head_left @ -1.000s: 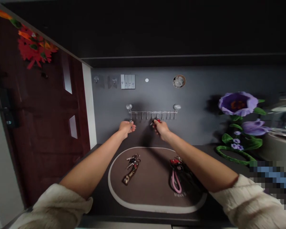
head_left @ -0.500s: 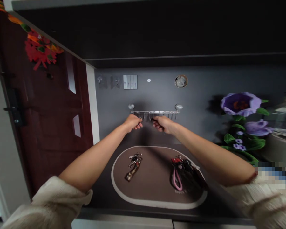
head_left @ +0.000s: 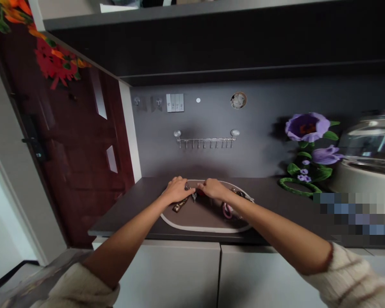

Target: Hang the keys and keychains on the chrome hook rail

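Note:
Both my hands are low over an oval brown mat [head_left: 182, 219] on the dark counter. My left hand [head_left: 177, 190] is curled, its fingertips pinched on a small bunch of keys [head_left: 194, 196] that hangs between the two hands. My right hand [head_left: 211, 188] is also closed, holding the same bunch at a red part [head_left: 201, 193]. A brown key strap [head_left: 179, 207] lies on the mat just under my left hand. Under my right wrist a pink loop [head_left: 226, 210] with dark keys rests on the mat. The metal hook rail [head_left: 205, 140] on the grey wall above hangs empty.
A dark red door [head_left: 80, 149] stands at the left. Purple artificial flowers [head_left: 308, 128] and a glass-lidded pot [head_left: 368, 149] sit at the right of the counter. Wall switches [head_left: 175, 102] and small hooks [head_left: 146, 102] are above the rail. White cabinet fronts [head_left: 186, 273] are below.
Both hands have come down from the hook rail to the mat, bringing the keys with them. The view has pulled back and tilted, so the cabinet fronts now show.

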A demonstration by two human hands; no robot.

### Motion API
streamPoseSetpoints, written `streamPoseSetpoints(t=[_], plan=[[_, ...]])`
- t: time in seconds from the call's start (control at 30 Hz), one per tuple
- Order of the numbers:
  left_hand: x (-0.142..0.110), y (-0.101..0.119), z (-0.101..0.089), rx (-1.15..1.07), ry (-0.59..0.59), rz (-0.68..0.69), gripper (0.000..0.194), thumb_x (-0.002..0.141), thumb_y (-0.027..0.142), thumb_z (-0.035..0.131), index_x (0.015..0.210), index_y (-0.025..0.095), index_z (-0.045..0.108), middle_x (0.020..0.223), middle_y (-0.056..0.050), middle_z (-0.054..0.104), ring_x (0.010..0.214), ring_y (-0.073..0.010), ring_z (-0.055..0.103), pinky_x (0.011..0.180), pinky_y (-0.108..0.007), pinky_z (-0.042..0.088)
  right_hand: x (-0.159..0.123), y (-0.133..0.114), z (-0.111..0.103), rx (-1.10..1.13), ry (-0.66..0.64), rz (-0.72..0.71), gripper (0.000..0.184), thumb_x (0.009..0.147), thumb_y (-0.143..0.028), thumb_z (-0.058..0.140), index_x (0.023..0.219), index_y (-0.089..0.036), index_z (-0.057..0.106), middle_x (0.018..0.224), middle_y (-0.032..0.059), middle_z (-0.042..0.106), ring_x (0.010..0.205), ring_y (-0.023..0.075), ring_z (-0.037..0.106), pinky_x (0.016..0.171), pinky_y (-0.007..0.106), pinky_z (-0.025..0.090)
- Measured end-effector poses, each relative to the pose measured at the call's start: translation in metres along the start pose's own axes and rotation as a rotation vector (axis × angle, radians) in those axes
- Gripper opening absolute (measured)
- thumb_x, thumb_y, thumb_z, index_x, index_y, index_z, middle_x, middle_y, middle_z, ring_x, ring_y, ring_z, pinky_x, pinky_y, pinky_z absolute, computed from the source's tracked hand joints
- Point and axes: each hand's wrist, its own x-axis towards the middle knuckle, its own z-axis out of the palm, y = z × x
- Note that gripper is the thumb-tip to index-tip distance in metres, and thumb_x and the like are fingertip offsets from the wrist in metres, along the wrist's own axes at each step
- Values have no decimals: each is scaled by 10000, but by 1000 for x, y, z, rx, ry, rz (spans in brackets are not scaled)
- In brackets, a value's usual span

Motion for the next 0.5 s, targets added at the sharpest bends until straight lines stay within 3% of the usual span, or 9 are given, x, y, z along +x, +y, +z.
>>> streamPoseSetpoints(t=[0.07,0.13,0.2,0.27,0.33,0.5], plan=[[-8,-9,0,-54,-103,126,667,686,601,356,1244,236,343,1325,-78,307,1230,-255,208,965,-376,181,-13,13,-19,-130,-29,-97,455,727,-500,412,865,-120,622,900,155,612,880,248,549,766,314,379],[-13,-15,4,-97,-258,186,706,699,618,307,1300,263,199,1386,-28,144,1270,-228,40,998,-375,93,-31,31,-34,-206,-3,-202,564,714,-576,365,1097,-195,526,1175,110,484,1092,252,413,898,339,290],[-16,-16,12,-105,-346,198,728,696,638,274,1311,273,141,1391,-14,105,1271,-215,-14,1004,-375,61,-49,48,-38,-314,-39,-114,655,656,-652,362,1197,-287,420,1327,56,304,1213,314,211,950,449,172],[-17,-13,21,-88,-348,163,740,689,659,240,1312,275,133,1390,-21,109,1271,-224,-7,1002,-394,62,-62,61,-34,-397,-107,-34,666,646,-681,326,1226,-356,348,1353,23,250,1233,348,111,927,540,108],[-16,-7,30,-56,-306,91,757,681,674,206,1309,253,169,1388,-45,122,1268,-247,14,995,-416,75,-66,65,-24,-462,-63,-74,643,671,-673,278,1231,-361,336,1349,16,256,1236,337,93,927,540,88],[-11,10,43,21,-217,-76,758,694,662,116,1280,209,279,1371,-95,181,1258,-294,62,972,-478,101,-45,58,-1,-543,-37,-77,578,744,-592,217,1175,-281,445,1248,97,382,1153,330,262,885,545,147]])
